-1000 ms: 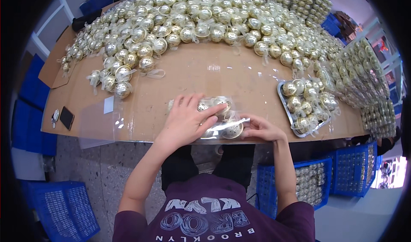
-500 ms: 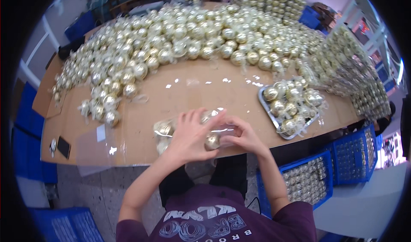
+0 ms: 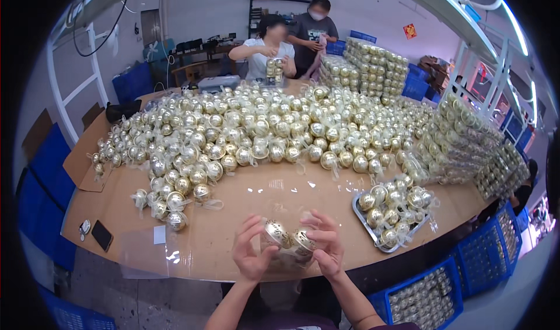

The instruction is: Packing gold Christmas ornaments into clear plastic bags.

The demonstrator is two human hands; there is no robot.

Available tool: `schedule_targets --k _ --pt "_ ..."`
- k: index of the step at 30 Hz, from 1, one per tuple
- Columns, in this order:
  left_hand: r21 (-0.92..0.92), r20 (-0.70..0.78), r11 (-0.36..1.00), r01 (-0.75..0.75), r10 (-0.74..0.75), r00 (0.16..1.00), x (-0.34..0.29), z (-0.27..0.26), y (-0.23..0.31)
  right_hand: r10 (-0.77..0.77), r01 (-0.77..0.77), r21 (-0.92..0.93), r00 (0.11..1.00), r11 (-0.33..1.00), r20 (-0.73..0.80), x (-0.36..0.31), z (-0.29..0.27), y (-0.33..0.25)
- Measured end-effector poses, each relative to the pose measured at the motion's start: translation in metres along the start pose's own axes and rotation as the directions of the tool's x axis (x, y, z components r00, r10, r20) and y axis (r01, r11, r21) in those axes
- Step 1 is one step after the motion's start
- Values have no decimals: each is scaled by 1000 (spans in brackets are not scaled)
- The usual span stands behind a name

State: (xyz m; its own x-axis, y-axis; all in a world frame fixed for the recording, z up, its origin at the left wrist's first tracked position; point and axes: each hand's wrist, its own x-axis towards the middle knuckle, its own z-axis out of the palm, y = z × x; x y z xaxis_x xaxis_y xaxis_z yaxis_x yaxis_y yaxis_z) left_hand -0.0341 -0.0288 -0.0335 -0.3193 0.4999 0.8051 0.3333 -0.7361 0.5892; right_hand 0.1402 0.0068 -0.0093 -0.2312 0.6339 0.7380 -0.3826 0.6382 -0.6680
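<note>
A clear plastic pack (image 3: 287,257) of gold ball ornaments is held up at the near edge of the table. Its left side is gripped by my left hand (image 3: 252,249), thumb toward me and fingers curved behind. On the opposite side, my right hand (image 3: 326,243) holds it with fingers bent around the upper edge. Two shiny balls with dark markings, a left ball (image 3: 276,234) and a right ball (image 3: 303,241), show between the hands. The lower part of the pack is blurred.
A heap of gold balls with pale ribbons (image 3: 256,131) covers the far table. At right are a tray (image 3: 380,246) of balls, stacked packs (image 3: 461,137) and blue crates (image 3: 421,295). A phone (image 3: 102,235) lies left. Two people (image 3: 265,56) are across the table.
The view has tilted up, bringing the people across the table into sight. My left hand has moved from over the pack to its left side; the pack now stands between both hands.
</note>
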Motion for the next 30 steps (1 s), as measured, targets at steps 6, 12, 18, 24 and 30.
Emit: schedule_targets --k 6,12,18,24,30 --pt "-450 74 875 179 -162 984 36 9 10 47 -33 96 989 995 -142 0 4 3" --pt "-550 157 739 390 -367 917 41 9 14 403 -355 211 876 911 -265 24 17 -32" --pt "-561 188 686 464 -440 878 47 7 23 323 -118 -659 925 743 199 74 7 -68" --pt "-575 214 692 435 -386 897 42 6 25 424 -71 -725 848 685 317 89 13 -79" --pt "-595 195 692 409 -369 909 40 8 27 513 -126 -715 780 688 357 94 11 -85"
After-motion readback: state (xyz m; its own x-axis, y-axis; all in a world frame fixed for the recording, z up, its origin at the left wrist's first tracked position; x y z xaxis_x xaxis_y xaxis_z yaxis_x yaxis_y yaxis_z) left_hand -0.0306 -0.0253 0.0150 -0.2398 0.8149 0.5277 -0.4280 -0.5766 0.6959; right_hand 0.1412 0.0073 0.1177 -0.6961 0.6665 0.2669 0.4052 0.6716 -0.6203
